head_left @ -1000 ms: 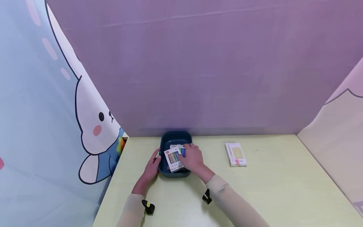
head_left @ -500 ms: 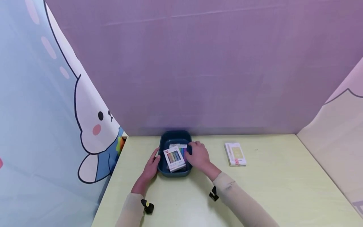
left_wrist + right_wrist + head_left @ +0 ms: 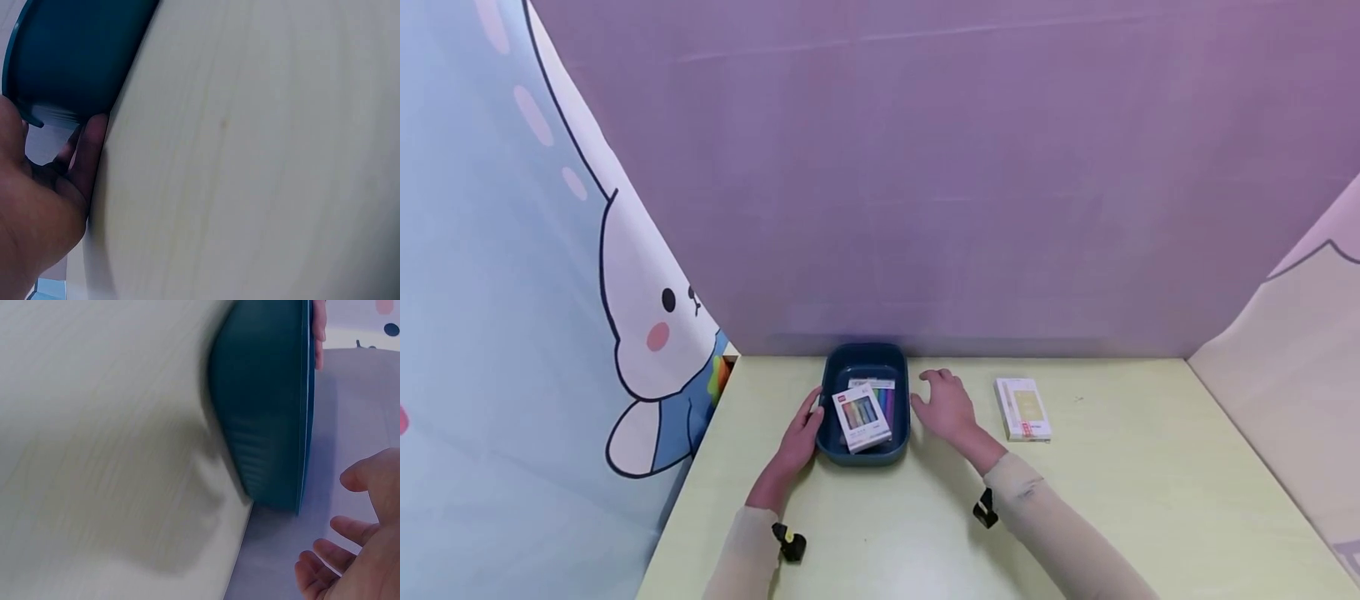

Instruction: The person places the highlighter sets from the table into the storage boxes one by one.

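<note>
One pale tabletop is shown in the head view, bounded beyond both hands by a purple backdrop, left of the left hand by a rabbit-print cloth, and well to the right of the right hand by a cream-and-pink cloth. Between the hands, a dark blue tray is placed; in it, a white box printed with coloured sticks is laid slantwise over a second box. The tray's side is touched by the left hand, thumb parted from fingers. The right hand is held just beside the opposite side, fingers spread and slightly bent. Right of that hand, a white-and-gold box is seen.

In the left wrist view, wood grain and a dark speck are revealed, and one left fingertip is set low against the tray's wall.

In the right wrist view, a blurred shadow is cast on the tabletop, left fingers are glimpsed above the tray's far rim, and a gap is shown between right fingers and tray.
</note>
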The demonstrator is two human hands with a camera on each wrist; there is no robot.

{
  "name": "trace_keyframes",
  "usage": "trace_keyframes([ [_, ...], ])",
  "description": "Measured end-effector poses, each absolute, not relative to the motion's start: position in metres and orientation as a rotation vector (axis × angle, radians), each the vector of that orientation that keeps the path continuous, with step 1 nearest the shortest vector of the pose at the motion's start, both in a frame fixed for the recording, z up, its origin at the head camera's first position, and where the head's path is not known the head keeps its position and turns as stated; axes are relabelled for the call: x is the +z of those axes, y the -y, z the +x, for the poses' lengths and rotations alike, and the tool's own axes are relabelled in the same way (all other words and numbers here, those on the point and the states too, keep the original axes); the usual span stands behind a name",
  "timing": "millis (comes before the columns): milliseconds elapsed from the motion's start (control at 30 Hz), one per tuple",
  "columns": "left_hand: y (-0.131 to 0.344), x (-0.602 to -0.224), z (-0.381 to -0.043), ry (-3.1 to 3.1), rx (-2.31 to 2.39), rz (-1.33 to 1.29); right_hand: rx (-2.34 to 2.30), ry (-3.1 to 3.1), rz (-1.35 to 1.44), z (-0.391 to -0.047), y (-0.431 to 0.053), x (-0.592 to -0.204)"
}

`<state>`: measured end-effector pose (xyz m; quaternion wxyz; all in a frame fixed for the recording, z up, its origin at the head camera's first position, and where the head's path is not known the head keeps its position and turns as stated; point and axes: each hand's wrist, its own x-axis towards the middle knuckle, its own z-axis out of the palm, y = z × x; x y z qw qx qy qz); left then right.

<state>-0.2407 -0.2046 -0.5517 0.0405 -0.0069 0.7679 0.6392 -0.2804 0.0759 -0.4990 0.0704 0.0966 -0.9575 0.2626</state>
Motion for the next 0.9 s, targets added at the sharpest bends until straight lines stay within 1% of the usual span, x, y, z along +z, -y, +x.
trace_keyframes([
  [100,0.203,-0.55,-0.244,-2.359,1.935,-0.01,0.798,2.881,0.266,-0.283,-0.085,-0.5],
  [333,0.209,-0.582,-0.258,-2.33,1.973,-0.043,0.826,2.909,0.202,-0.285,-0.105,-0.502],
  [400,0.209,-0.585,-0.258,-2.338,1.97,-0.062,0.815,2.912,0.196,-0.285,-0.111,-0.501],
  [733,0.21,-0.583,-0.257,-2.364,1.954,-0.084,0.793,2.927,0.155,-0.285,-0.138,-0.499],
  [900,0.212,-0.585,-0.26,-2.347,1.983,-0.014,0.772,2.946,0.121,-0.285,-0.151,-0.509],
])
